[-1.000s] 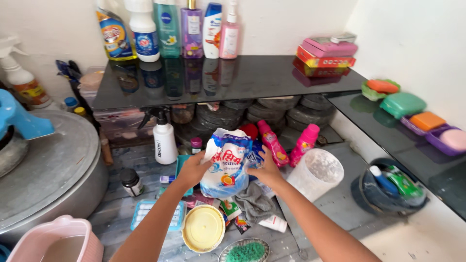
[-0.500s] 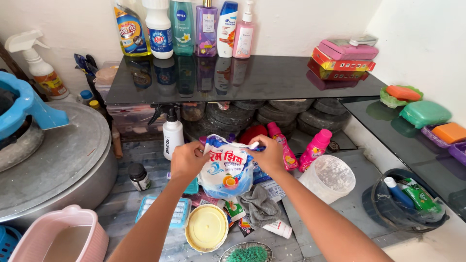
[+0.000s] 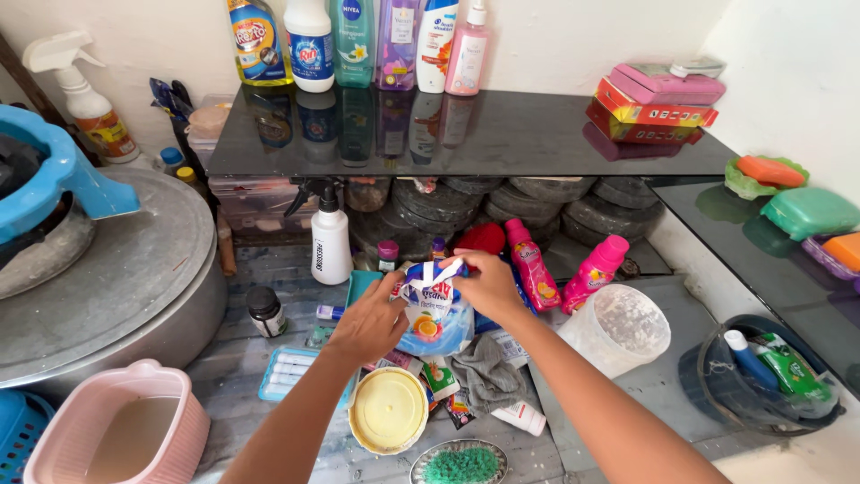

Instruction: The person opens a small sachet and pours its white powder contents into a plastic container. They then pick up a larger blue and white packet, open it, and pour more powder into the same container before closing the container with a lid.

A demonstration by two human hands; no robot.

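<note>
**Pouch held in both hands above the low surface**

Pouch (image 3: pixel 434 309), a soft blue and white bag with a fruit picture, hangs upright between the two hands, its long axis running top to bottom. It sits over the middle of the grey lower surface (image 3: pixel 663 381), in front of the black shelf (image 3: pixel 502 143) and above a scatter of small packets and a grey cloth (image 3: pixel 484 376).

The right hand (image 3: pixel 488 285) has its grip closed on the crumpled top edge of the pouch, fingers pinched over the mouth. The left hand (image 3: pixel 369 321) is closed on the pouch's left side, slightly lower, thumb across the front. Both touch the pouch, so neither is nearer; the right one is the higher.

Both forearms reach in from the lower edge of the view and meet at the pouch, wrists bent inward.

A white spray bottle (image 3: pixel 331 240) stands just left of the hands, two pink bottles (image 3: pixel 564 269) just right, a frosted tub (image 3: pixel 618 327) beyond them, and a round yellow lid (image 3: pixel 388 410) lies below the left wrist.
</note>
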